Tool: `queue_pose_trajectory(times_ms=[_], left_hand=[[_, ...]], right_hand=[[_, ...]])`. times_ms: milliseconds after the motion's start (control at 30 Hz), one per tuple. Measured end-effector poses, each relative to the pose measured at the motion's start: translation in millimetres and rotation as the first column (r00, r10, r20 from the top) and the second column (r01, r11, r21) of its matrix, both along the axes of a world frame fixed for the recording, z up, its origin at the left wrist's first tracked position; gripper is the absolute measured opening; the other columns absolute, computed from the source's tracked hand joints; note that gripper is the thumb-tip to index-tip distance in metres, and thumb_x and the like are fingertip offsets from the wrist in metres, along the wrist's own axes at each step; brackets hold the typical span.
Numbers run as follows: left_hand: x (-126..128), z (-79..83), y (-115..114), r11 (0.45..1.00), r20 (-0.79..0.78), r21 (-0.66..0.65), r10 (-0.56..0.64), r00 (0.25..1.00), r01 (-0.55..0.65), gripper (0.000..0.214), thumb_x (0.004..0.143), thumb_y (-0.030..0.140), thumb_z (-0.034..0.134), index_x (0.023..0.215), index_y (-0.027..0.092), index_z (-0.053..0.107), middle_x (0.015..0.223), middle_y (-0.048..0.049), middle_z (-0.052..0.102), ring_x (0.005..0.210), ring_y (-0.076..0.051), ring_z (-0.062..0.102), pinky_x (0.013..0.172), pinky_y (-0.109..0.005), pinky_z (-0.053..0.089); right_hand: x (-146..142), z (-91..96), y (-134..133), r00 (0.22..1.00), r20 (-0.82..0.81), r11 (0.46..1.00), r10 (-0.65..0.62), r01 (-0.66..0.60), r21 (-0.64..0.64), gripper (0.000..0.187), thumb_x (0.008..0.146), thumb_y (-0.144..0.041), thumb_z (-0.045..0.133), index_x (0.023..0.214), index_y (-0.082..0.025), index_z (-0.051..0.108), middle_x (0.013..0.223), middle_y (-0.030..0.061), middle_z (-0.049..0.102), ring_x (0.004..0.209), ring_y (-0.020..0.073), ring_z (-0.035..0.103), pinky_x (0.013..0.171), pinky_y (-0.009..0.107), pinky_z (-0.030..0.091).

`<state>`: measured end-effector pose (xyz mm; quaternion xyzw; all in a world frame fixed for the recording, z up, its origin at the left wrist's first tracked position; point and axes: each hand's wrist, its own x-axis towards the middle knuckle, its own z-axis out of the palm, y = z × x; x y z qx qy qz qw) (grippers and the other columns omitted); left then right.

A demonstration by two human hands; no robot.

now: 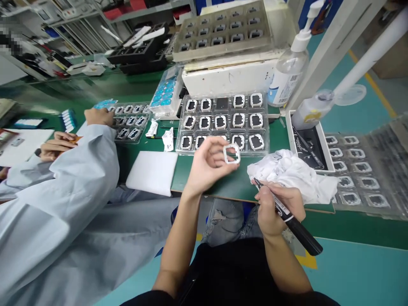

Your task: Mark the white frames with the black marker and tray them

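- The left hand [208, 165] is partly closed, thumb and fingers pinching a white rounded-square frame [238, 154] with an open middle, raised over the near part of the table.
- The right hand [277, 208] closes around a black marker-like pen [291, 222] with a pale label; its dark tip points far-left, apart from the frame.
- The step in hand looks like working on the held frame with the pen. Bringing the two together would call for a short leftward move and a steady pinch on the thin rim.
- Just beyond the right hand lies a crumpled white cloth [287, 168]; whether the fingers touch it cannot be told.
- On the far side of the left hand, a clear plastic tray [229, 112] holds rows of similar frames.
- A strip of green tabletop [183, 172] shows between tray and near edge, giving the hands some room.
- Room narrows rightward at the cloth and a white open-topped box [331, 163]; leftward lie a white flat sheet [153, 172] and a co-worker's pale blue sleeve [95, 142].
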<state>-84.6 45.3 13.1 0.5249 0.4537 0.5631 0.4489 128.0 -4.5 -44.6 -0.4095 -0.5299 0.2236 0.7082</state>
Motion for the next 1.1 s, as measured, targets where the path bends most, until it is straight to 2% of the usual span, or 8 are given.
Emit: queue_pose_trajectory(times_ms=[100, 200, 300, 400, 500, 600, 800, 1100], left_hand=[[18.4, -16.0, -37.4, 0.994, 0.018, -0.112, -0.016, 1.000, 0.018, 0.067, 0.083, 0.036, 0.118, 0.129, 0.028, 0.069, 0.123, -0.0072, 0.094, 0.096, -0.019, 0.093, 0.085, -0.027, 0.078], [29.5, -21.0, -50.2, 0.992, -0.008, -0.123, 0.012, 1.000, -0.012, 0.061, 0.086, 0.027, 0.114, 0.129, 0.028, 0.071, 0.122, -0.0057, 0.095, 0.102, -0.020, 0.095, 0.089, -0.028, 0.079], [34.2, -21.3, -50.2, 0.996, -0.059, -0.091, -0.007, 0.998, 0.001, 0.052, 0.091, 0.027, 0.109, 0.129, 0.029, 0.074, 0.120, -0.0054, 0.096, 0.108, -0.024, 0.097, 0.092, -0.030, 0.081], [35.2, -21.8, -49.6, 0.998, -0.109, -0.064, -0.033, 0.993, 0.026, 0.048, 0.095, 0.025, 0.105, 0.131, 0.029, 0.074, 0.114, -0.0029, 0.095, 0.103, -0.022, 0.097, 0.090, -0.028, 0.080], [35.1, -22.8, -52.1, 0.999, -0.167, -0.033, -0.008, 0.986, 0.003, 0.045, 0.097, 0.024, 0.103, 0.131, 0.029, 0.075, 0.109, 0.0003, 0.093, 0.096, -0.019, 0.095, 0.088, -0.026, 0.079], [35.5, -22.6, -55.6, 0.999, -0.237, 0.004, 0.037, 0.971, -0.037, 0.040, 0.100, 0.025, 0.101, 0.131, 0.029, 0.077, 0.109, 0.0019, 0.092, 0.094, -0.018, 0.094, 0.089, -0.025, 0.078], [36.8, -21.5, -58.7, 0.995, -0.299, 0.077, 0.080, 0.951, -0.059, 0.038, 0.104, 0.020, 0.100, 0.133, 0.030, 0.078, 0.118, 0.0023, 0.094, 0.097, -0.015, 0.093, 0.095, -0.022, 0.078], [34.7, -26.6, -60.8, 0.987, -0.418, 0.152, 0.110, 0.902, -0.050, 0.029, 0.112, 0.029, 0.094, 0.135, 0.030, 0.076, 0.120, 0.0009, 0.092, 0.095, -0.015, 0.091, 0.093, -0.024, 0.078]], right_hand=[[-1.1, 5.5, -2.1, 1.000, -0.001, 0.999, 0.027, -0.027, -0.020, 0.012, 0.108, -0.025, 0.092, 0.110, -0.027, 0.080, 0.100, 0.0057, 0.095, 0.081, 0.0317, 0.096, 0.078, 0.049, 0.085], [-3.2, 10.4, -3.6, 0.998, 0.011, 0.997, 0.067, -0.067, -0.047, 0.015, 0.109, -0.025, 0.092, 0.113, -0.028, 0.079, 0.103, 0.0061, 0.097, 0.088, 0.0332, 0.098, 0.084, 0.050, 0.087], [-4.6, 11.6, -4.0, 0.995, 0.049, 0.993, 0.091, -0.087, -0.075, 0.015, 0.111, -0.027, 0.092, 0.114, -0.029, 0.077, 0.113, 0.0075, 0.099, 0.086, 0.0313, 0.098, 0.085, 0.049, 0.087], [-5.0, 10.8, -3.9, 0.990, 0.085, 0.992, 0.111, -0.105, -0.074, 0.017, 0.111, -0.027, 0.092, 0.114, -0.030, 0.076, 0.110, 0.0049, 0.098, 0.090, 0.0311, 0.099, 0.087, 0.049, 0.088], [-5.9, 11.7, -3.7, 0.986, 0.117, 0.993, 0.115, -0.111, -0.046, 0.017, 0.111, -0.024, 0.092, 0.116, -0.030, 0.077, 0.105, 0.0023, 0.096, 0.101, 0.0333, 0.101, 0.093, 0.049, 0.089], [-8.4, 16.1, -2.6, 0.985, 0.154, 0.997, 0.081, -0.080, -0.012, 0.017, 0.110, -0.024, 0.094, 0.116, -0.029, 0.079, 0.105, 0.0020, 0.097, 0.105, 0.0345, 0.101, 0.091, 0.046, 0.089], [-14.3, 28.2, 2.7, 0.975, 0.221, 0.999, 0.005, -0.013, 0.033, 0.014, 0.109, -0.021, 0.093, 0.113, -0.030, 0.083, 0.101, 0.0016, 0.096, 0.097, 0.0333, 0.101, 0.077, 0.040, 0.087], [-15.7, 30.8, 5.9, 0.974, 0.225, 0.998, -0.010, -0.004, 0.061, 0.014, 0.107, -0.018, 0.092, 0.111, -0.028, 0.083, 0.097, 0.0008, 0.094, 0.093, 0.0295, 0.100, 0.082, 0.033, 0.086]])
